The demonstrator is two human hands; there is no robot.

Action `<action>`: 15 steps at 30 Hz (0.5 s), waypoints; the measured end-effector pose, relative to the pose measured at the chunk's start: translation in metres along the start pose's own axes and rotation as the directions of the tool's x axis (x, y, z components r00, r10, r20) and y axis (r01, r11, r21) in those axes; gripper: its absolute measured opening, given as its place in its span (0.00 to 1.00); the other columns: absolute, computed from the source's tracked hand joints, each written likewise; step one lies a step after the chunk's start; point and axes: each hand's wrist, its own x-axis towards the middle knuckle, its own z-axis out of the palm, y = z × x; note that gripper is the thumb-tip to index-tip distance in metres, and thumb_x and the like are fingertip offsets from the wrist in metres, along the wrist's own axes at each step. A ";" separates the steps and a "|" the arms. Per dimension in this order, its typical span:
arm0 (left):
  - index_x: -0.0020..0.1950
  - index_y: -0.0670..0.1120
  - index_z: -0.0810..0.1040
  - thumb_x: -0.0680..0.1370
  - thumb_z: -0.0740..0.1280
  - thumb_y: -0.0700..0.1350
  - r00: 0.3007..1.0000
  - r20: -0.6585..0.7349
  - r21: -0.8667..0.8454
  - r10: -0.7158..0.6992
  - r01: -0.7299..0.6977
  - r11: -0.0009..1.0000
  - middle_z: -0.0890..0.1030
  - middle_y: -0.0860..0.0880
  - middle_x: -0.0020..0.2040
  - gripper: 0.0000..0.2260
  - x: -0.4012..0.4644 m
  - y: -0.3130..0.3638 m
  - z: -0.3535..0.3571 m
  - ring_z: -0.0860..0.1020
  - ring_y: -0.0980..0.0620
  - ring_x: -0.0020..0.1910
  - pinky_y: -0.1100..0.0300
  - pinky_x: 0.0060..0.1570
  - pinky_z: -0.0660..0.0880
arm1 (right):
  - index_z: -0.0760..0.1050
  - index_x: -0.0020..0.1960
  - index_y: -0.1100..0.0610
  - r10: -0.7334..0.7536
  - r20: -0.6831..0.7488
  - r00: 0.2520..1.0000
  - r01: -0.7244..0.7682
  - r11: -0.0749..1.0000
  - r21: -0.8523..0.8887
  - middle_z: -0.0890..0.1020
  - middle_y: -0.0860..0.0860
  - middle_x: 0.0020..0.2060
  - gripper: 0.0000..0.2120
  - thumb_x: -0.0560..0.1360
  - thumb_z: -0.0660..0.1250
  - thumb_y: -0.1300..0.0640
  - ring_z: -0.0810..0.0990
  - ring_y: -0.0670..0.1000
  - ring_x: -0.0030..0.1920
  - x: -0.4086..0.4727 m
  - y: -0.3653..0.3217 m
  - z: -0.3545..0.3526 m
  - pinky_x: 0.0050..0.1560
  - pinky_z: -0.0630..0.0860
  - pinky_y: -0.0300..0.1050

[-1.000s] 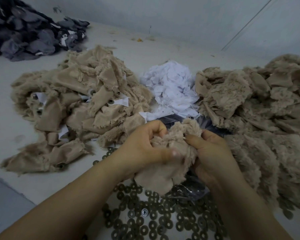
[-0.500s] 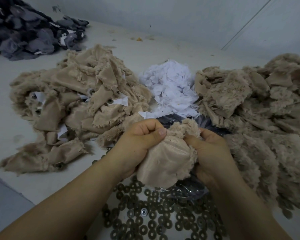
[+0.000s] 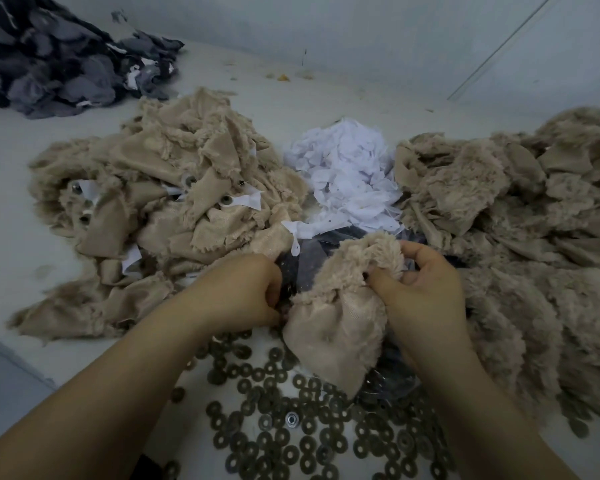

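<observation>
The right hand [image 3: 426, 292] pinches the fuzzy tan cloth [image 3: 336, 327]. The left hand [image 3: 243, 292] curls at its 9 o'clock. I cannot tell what it holds.

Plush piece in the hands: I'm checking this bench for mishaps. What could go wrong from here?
The plush piece hangs from the right hand just above loose washers; dragging it might scatter them. A left pile and right pile of look-alike beige fabric flank it, so a dropped piece could get mixed in.
</observation>
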 end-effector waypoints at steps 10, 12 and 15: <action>0.48 0.48 0.80 0.72 0.67 0.36 0.995 0.089 0.104 0.042 -0.051 0.993 0.73 0.55 0.36 0.09 0.001 0.000 0.005 0.71 0.58 0.34 0.67 0.28 0.63 | 0.72 0.70 0.48 -0.083 -0.104 0.991 0.078 0.996 -0.044 0.84 0.54 0.36 0.27 0.73 0.75 0.57 0.82 0.53 0.33 0.004 -0.003 -0.008 0.40 0.84 0.48; 0.47 0.49 0.80 0.72 0.68 0.37 0.996 0.061 0.098 0.062 -0.067 0.993 0.73 0.56 0.36 0.09 0.001 0.002 0.005 0.71 0.59 0.34 0.69 0.28 0.61 | 0.73 0.68 0.46 -0.106 -0.168 0.980 0.103 0.994 -0.028 0.81 0.60 0.33 0.25 0.73 0.76 0.56 0.78 0.56 0.29 0.008 -0.003 -0.012 0.36 0.84 0.53; 0.38 0.51 0.78 0.71 0.73 0.44 0.993 -0.038 0.078 0.107 -0.104 0.992 0.75 0.56 0.32 0.05 -0.004 0.012 0.000 0.73 0.58 0.32 0.69 0.27 0.63 | 0.74 0.66 0.46 -0.149 -0.251 0.957 0.151 0.988 -0.014 0.70 0.48 0.21 0.22 0.74 0.75 0.56 0.67 0.49 0.22 0.014 0.000 -0.019 0.26 0.72 0.44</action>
